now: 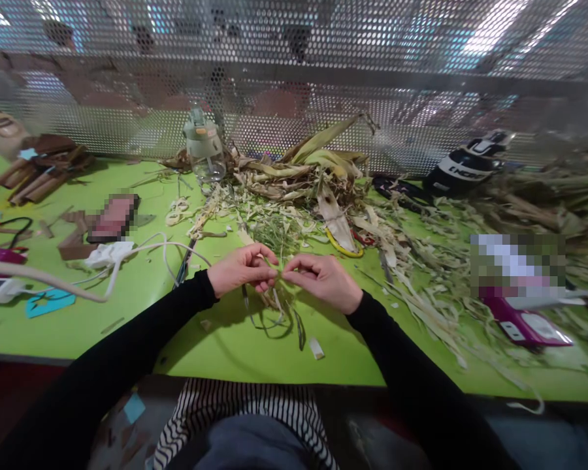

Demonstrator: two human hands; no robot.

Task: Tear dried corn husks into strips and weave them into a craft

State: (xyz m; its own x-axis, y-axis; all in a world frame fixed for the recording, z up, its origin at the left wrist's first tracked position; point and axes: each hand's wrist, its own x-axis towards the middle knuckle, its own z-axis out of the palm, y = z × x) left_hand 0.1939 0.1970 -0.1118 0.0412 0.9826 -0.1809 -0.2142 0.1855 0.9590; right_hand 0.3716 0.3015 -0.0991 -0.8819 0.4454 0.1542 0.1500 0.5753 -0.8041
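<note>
A slender bundle of plant strands (281, 264) is held at the centre of the green desk (206, 349), near its front edge. Its long axis is laid roughly from twelve to six o'clock: fine green fibres are fanned out towards twelve, while pale and dark ends are trailed and curled towards six, some bent round to five. Whether the fanned fibres are all joined to the pinched part cannot be told.

The bundle is pinched from both sides by the hands. The left hand (245, 269) is brought in from nine o'clock, its thumb and forefinger closed together and its other fingers curled beneath. The right hand (323, 281) is brought in from three, with thumb and forefinger likewise closed at the tips. Only a narrow gap is left between the two sets of fingertips.

Beyond the bundle, at twelve o'clock, dried husks (294, 176) are heaped. A clear bottle (207, 150) is stood at eleven, and a black bottle (463, 166) is seen tilted at two. A phone (114, 219) is placed between nine and ten, and a small pale scrap (316, 348) is found at five.
</note>
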